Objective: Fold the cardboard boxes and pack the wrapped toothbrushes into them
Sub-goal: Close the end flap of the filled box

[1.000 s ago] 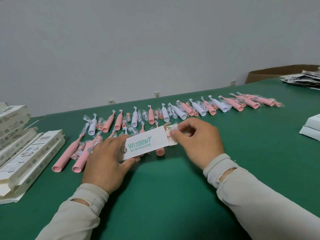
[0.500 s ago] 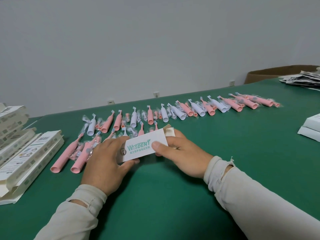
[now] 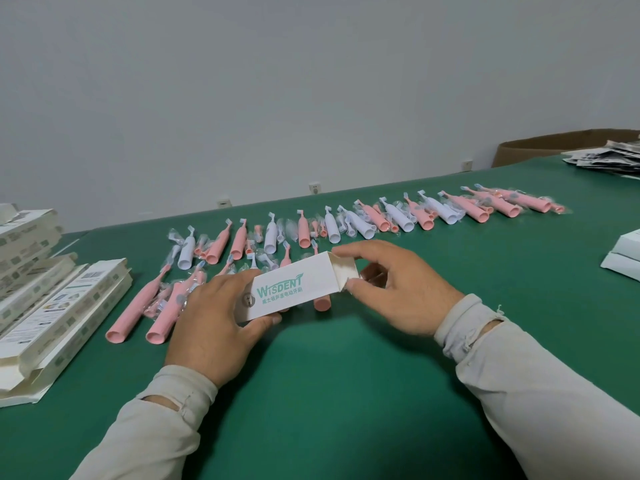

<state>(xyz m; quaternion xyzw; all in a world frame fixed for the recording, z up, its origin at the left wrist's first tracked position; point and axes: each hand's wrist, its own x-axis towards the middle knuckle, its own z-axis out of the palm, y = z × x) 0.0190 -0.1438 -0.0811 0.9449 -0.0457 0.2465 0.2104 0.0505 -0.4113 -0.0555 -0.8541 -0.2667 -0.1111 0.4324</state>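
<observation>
A white cardboard box (image 3: 294,289) with green "WISDENT" lettering is held just above the green table (image 3: 346,393). My left hand (image 3: 214,323) grips its left end. My right hand (image 3: 398,289) is at its right end, where the box mouth stands open; the forefinger touches the top edge and the thumb presses the lower corner flap. A pink toothbrush handle (image 3: 322,303) shows beneath the box. Several wrapped pink and white toothbrushes (image 3: 346,226) lie in a long row behind the box, and two pink ones (image 3: 135,313) lie to the left.
Flat white unfolded boxes (image 3: 52,317) are stacked at the left edge. Two white boxes (image 3: 623,258) sit at the right edge. A pile of printed leaflets (image 3: 609,159) and a brown carton (image 3: 540,145) are at the far right.
My right hand slid from the middle of the box back to its right end. The right end now stands open as a square mouth. The left hand kept its hold.
</observation>
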